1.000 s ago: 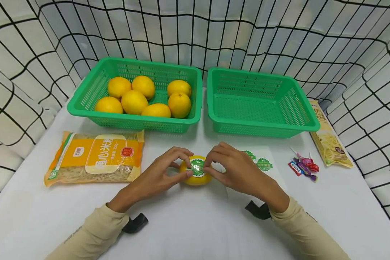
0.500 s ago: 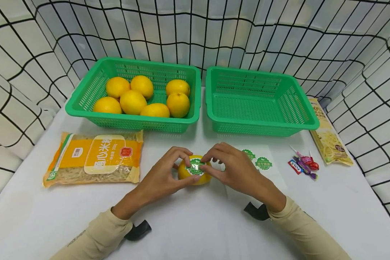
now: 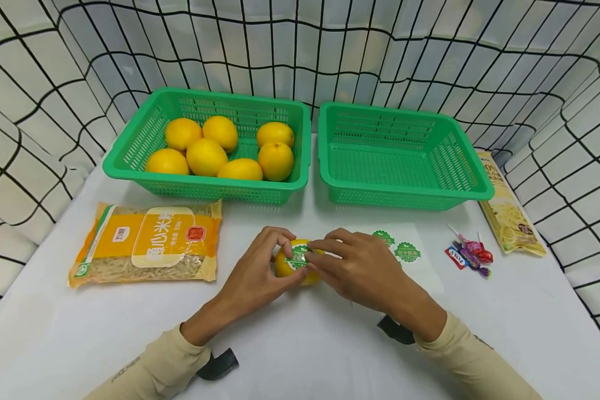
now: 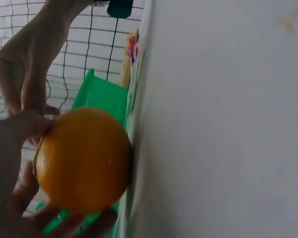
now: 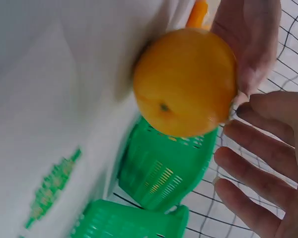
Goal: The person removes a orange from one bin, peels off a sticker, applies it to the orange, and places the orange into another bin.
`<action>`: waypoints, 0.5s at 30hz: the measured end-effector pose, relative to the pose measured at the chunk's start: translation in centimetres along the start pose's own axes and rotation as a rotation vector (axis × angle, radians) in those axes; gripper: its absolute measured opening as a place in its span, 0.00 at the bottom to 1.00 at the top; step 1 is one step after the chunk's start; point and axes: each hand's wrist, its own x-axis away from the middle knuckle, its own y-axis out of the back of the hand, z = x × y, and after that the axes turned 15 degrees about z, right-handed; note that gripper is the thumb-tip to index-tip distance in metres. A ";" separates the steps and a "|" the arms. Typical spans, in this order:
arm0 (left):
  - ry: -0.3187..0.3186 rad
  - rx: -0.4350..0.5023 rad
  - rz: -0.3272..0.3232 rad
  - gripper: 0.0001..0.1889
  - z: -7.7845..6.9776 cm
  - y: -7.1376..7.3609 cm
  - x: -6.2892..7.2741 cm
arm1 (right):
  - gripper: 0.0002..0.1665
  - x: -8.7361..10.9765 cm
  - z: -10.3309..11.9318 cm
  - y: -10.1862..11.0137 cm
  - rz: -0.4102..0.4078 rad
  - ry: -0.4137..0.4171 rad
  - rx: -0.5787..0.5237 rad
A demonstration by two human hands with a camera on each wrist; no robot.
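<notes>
On the white table, an orange (image 3: 282, 268) carries a round green-and-white sticker (image 3: 297, 256) on its top, in the head view. My left hand (image 3: 252, 278) grips the fruit from the left, its thumb along the near side and its fingers curled round the far side. From the right, my right hand (image 3: 365, 269) touches the sticker's right edge with its fingertips, the fingers fairly straight and spread. The right wrist view shows the stem end of the orange (image 5: 186, 82) and those spread fingers. Part of the sticker is hidden under the right fingers.
A green basket (image 3: 205, 191) with several oranges stands back left, an empty green basket (image 3: 405, 200) back right. A noodle bag (image 3: 150, 244) lies left. Right are a sticker sheet (image 3: 422, 278), wrapped candies (image 3: 470, 255) and another noodle packet (image 3: 510, 211). Black netting surrounds the table.
My right fingers have gone from pinching the sticker's edge to spreading over the orange's right side. My left thumb has slid rightward along the near side. The sticker's raised edge now lies flatter.
</notes>
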 end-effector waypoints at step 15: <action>-0.040 0.318 0.199 0.05 1.8 1.8 0.1 | 0.11 0.0 -1.0 -2.7 -0.080 -0.216 -0.605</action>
